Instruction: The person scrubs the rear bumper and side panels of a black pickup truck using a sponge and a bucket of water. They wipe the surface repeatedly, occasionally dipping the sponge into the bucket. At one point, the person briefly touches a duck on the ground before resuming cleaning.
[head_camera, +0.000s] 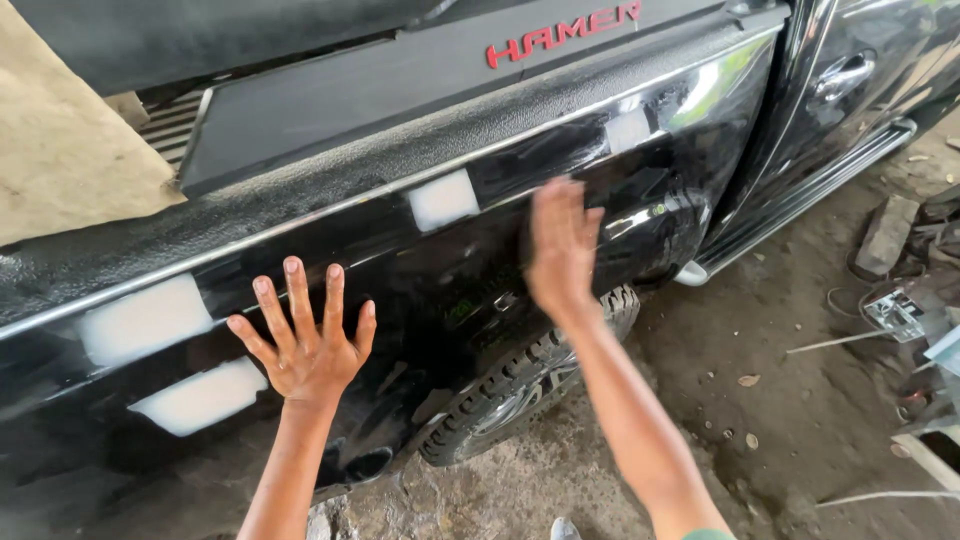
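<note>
Outdoors, a person presses the left hand (308, 345), fingers spread and grasping nothing, flat against the glossy black side panel (440, 290) of a pickup truck, between two whitish sanded patches (145, 320) and the rear tyre (520, 385). The right hand (562, 250), blurred, looks released and flat on the same panel, just beside another pale patch (443, 200). Above, the truck bed (420, 75) lies under a dark cover, contents hidden.

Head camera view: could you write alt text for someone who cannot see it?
A person's left hand, fingers spread, and right hand rest flat against the glossy black side panel of a pickup truck, which has several pale grey filler patches. Below are the rear tyre and a dirt floor.
</note>
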